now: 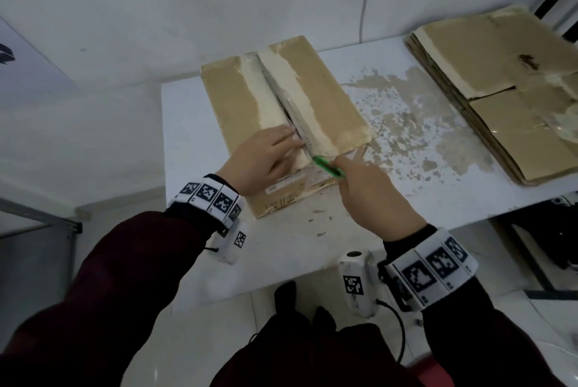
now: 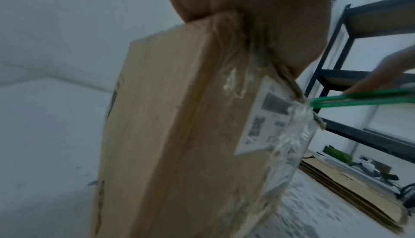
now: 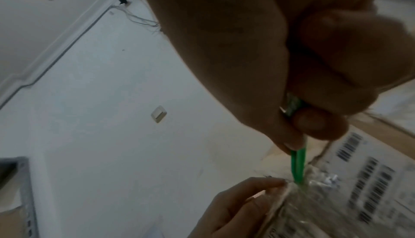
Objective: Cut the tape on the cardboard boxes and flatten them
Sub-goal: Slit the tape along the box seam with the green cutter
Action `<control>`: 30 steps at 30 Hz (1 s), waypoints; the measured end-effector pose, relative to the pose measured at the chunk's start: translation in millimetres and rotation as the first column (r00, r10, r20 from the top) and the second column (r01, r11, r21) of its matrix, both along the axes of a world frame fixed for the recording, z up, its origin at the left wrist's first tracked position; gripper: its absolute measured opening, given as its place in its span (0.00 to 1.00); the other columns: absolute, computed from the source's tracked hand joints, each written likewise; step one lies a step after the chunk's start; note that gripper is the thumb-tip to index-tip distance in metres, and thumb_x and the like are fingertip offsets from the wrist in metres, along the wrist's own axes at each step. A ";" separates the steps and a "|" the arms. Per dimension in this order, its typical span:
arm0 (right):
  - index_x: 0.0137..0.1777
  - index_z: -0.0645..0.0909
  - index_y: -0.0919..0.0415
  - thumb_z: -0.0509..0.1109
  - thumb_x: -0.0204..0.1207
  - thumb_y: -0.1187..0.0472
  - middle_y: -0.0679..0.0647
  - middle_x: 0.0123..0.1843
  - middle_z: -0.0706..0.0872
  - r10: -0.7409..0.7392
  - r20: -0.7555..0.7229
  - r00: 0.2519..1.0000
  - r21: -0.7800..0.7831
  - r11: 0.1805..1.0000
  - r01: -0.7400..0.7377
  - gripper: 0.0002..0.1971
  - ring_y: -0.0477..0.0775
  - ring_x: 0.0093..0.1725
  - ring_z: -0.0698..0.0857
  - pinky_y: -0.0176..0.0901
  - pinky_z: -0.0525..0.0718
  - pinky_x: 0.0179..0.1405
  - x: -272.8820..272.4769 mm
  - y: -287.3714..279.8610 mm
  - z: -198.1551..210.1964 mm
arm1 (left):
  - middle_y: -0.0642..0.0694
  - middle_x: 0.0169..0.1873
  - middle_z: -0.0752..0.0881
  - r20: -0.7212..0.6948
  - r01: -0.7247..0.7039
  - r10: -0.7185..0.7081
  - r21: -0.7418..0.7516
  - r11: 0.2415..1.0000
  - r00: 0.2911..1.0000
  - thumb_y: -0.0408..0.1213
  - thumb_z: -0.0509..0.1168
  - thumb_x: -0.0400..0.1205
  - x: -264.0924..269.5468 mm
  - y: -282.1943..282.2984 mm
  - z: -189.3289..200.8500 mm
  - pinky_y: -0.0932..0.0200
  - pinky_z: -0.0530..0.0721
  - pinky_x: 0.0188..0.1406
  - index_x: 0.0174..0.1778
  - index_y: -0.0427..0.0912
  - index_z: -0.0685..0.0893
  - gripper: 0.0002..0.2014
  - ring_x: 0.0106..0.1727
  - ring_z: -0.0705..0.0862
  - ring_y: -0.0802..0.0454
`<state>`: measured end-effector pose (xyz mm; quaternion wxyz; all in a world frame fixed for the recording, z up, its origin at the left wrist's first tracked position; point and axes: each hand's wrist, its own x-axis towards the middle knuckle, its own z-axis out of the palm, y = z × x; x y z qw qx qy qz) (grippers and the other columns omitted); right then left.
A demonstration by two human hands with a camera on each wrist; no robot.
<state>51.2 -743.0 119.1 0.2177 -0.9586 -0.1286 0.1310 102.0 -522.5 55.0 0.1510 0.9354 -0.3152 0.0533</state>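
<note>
A brown cardboard box (image 1: 231,99) stands on the white table (image 1: 281,255), its top seam slit and slightly parted. My left hand (image 1: 266,158) lies flat on the near left flap, fingers straight and pressing beside the seam. My right hand (image 1: 372,196) grips a green utility knife (image 1: 328,166), whose tip sits at the seam's near end on the box edge. In the left wrist view the green knife (image 2: 359,98) meets the clear tape (image 2: 289,144) by the shipping label (image 2: 267,116). In the right wrist view the fingers curl round the knife (image 3: 297,163).
A stack of flattened cardboard boxes (image 1: 506,83) lies at the table's right end. Torn paper residue (image 1: 406,124) is stuck on the tabletop between box and stack. A dark metal shelf (image 2: 350,75) stands behind the stack. White walls close off the back.
</note>
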 end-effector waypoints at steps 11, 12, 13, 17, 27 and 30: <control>0.68 0.75 0.57 0.55 0.85 0.66 0.52 0.31 0.75 -0.033 0.001 0.999 0.105 0.994 0.033 0.15 0.48 0.25 0.68 0.40 0.64 0.21 -3.2 -8.3 -6.8 | 0.45 0.64 0.76 -0.024 -0.011 0.012 0.061 0.998 1.000 0.50 0.49 0.80 20.7 -4.5 0.2 0.46 0.66 0.65 0.63 0.48 0.81 0.22 0.69 0.70 0.45; 0.69 0.75 0.57 0.56 0.85 0.66 0.50 0.29 0.73 -0.039 0.002 0.999 0.110 0.993 0.039 0.15 0.47 0.24 0.68 0.39 0.62 0.21 -3.6 -8.2 -8.7 | 0.44 0.63 0.76 -0.037 -0.021 0.022 0.042 0.999 0.999 0.51 0.49 0.80 22.2 -5.9 0.9 0.46 0.65 0.64 0.60 0.46 0.81 0.22 0.68 0.70 0.44; 0.69 0.75 0.57 0.56 0.85 0.65 0.49 0.29 0.72 -0.044 -0.007 0.999 0.119 0.992 0.044 0.15 0.46 0.24 0.68 0.39 0.62 0.21 -3.2 -9.2 -10.0 | 0.42 0.61 0.77 -0.039 -0.027 0.027 0.018 0.999 0.999 0.51 0.49 0.80 23.9 -8.5 1.6 0.47 0.65 0.64 0.57 0.45 0.81 0.21 0.66 0.70 0.42; 0.68 0.76 0.51 0.57 0.85 0.61 0.53 0.31 0.77 -0.066 -0.124 0.990 0.197 0.976 0.090 0.14 0.47 0.23 0.70 0.36 0.64 0.20 4.7 -17.0 -11.8 | 0.44 0.47 0.79 0.012 -0.026 0.027 -0.129 0.991 1.000 0.50 0.51 0.83 30.4 -17.3 1.5 0.51 0.62 0.66 0.45 0.40 0.78 0.17 0.54 0.75 0.45; 0.63 0.78 0.49 0.58 0.85 0.58 0.48 0.28 0.74 -0.099 -0.272 0.957 0.440 0.872 0.215 0.12 0.39 0.19 0.69 0.28 0.67 0.20 2.5 -21.1 -22.1 | 0.51 0.41 0.73 0.133 -0.032 0.065 -0.232 0.972 0.989 0.42 0.54 0.85 26.0 -21.4 0.6 0.47 0.61 0.71 0.42 0.41 0.75 0.11 0.48 0.73 0.49; 0.63 0.79 0.50 0.58 0.85 0.59 0.48 0.28 0.73 -0.092 -0.304 0.948 0.468 0.853 0.233 0.12 0.37 0.17 0.71 0.24 0.66 0.18 -3.1 -20.3 -24.0 | 0.47 0.41 0.76 0.149 -0.070 0.110 -0.249 0.966 0.983 0.42 0.53 0.86 24.0 -23.4 3.9 0.47 0.59 0.71 0.41 0.39 0.76 0.13 0.49 0.74 0.49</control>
